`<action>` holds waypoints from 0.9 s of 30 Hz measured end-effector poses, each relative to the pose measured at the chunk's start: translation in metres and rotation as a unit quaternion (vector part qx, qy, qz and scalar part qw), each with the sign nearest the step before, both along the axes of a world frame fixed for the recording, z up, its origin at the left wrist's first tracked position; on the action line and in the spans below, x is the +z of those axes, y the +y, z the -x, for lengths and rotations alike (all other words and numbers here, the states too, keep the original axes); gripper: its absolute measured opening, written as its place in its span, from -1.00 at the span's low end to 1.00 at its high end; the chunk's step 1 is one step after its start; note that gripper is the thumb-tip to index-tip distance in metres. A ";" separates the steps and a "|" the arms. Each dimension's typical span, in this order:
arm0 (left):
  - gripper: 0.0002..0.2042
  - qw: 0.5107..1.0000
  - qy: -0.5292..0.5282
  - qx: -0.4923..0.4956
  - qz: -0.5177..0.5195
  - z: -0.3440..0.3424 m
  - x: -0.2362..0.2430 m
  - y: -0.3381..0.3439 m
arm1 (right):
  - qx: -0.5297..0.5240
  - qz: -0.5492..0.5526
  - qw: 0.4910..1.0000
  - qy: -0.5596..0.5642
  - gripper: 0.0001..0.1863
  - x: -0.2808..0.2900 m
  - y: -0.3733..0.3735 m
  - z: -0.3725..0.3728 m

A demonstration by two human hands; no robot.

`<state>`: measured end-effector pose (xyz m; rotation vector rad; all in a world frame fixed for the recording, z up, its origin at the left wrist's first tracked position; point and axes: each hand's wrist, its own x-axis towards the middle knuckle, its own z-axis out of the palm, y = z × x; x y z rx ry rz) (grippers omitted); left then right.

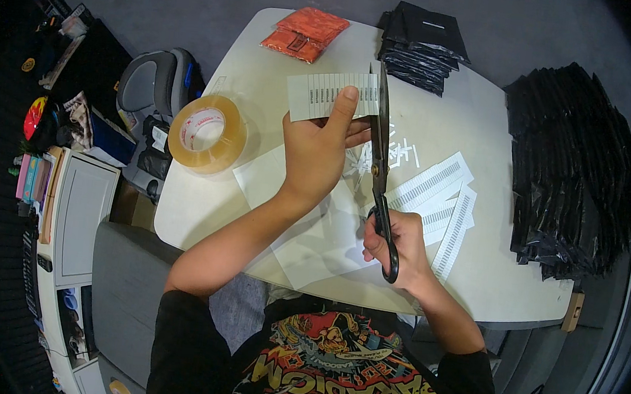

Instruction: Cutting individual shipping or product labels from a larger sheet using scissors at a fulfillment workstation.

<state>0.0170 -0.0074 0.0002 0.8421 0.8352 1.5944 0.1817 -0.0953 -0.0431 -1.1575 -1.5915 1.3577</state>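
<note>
In the head view, the left hand (315,156) pinches a small sheet of labels (302,97), with the thumb pressed flat on its front and the fingers behind it. This sheet is held up above the table (502,292), toward its far side, and is printed with a row of narrow upright lines and barcodes. The right hand (400,253) is closed around the handles of a long pair of black scissors (382,169), whose blades point away from the person. The blades stand at the right edge of the sheet, with a slim gap between their tips; whether they are biting into the paper, I cannot tell.

Below the blades, small white paper scraps (403,154) lie scattered on the table. To their right, several long label strips (436,192) overlap in a loose fan, reaching down beside the right hand. A white sheet (311,245) lies under the left forearm.

A wide roll of clear tape (234,137) rests left of the left hand. Near the far edge are two orange packets (307,35), one overlapping the other, and right of them a pile of black packets (422,45). A much taller stack of black bags (572,174) stands at the table's right side.
</note>
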 end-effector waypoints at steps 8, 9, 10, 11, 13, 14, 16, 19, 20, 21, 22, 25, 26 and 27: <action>-0.67 1.000 -0.008 -0.005 0.005 0.000 0.000 0.000 | 0.023 0.002 1.000 -0.005 -0.56 -0.004 0.001 -0.005; -0.67 1.000 -0.008 -0.005 0.005 0.000 -0.001 0.001 | 0.044 0.004 0.999 -0.018 -0.39 -0.005 0.001 -0.007; -0.67 1.000 -0.008 -0.005 0.004 0.000 -0.002 0.001 | 0.044 0.004 0.999 -0.018 -0.39 -0.004 0.001 -0.006; -0.67 1.000 -0.008 -0.006 0.003 0.000 -0.002 0.001 | 0.041 0.000 0.999 -0.019 -0.39 -0.004 0.001 -0.006; -0.67 1.000 -0.008 -0.006 0.003 0.000 -0.002 0.001 | 0.037 -0.004 0.999 -0.019 -0.40 -0.003 0.001 -0.004; -0.68 1.000 -0.009 -0.006 0.003 0.000 -0.001 0.001 | 0.017 -0.007 1.000 -0.012 -0.56 -0.003 0.000 -0.001; -0.65 1.000 0.012 -0.009 -0.003 0.001 -0.002 0.001 | -0.003 -0.011 1.000 -0.005 -0.66 0.000 -0.001 0.002; -0.62 0.999 0.031 -0.010 -0.008 0.002 -0.004 0.001 | -0.010 0.009 1.000 -0.007 -0.67 0.004 -0.002 0.004; -0.62 1.000 0.028 -0.012 -0.007 0.002 -0.004 0.001 | -0.009 0.011 1.000 -0.010 -0.68 0.005 -0.002 0.003; -0.62 1.000 0.028 -0.012 -0.007 0.001 -0.004 0.002 | -0.008 0.012 1.000 -0.013 -0.68 0.005 -0.002 0.003; -0.62 1.000 0.026 -0.012 -0.008 0.001 -0.004 0.002 | -0.009 0.012 1.000 -0.013 -0.68 0.006 -0.001 0.002; -0.65 1.000 0.007 -0.006 -0.003 0.001 -0.003 0.002 | 0.016 0.022 0.999 -0.040 -0.63 0.008 -0.001 0.000; -0.68 1.000 -0.010 -0.001 0.001 0.000 -0.003 0.002 | 0.015 0.018 0.999 -0.041 -0.63 0.008 -0.001 0.001; -0.68 1.000 -0.010 -0.002 0.001 0.000 -0.003 0.002 | 0.013 0.013 0.999 -0.042 -0.62 0.008 -0.001 0.001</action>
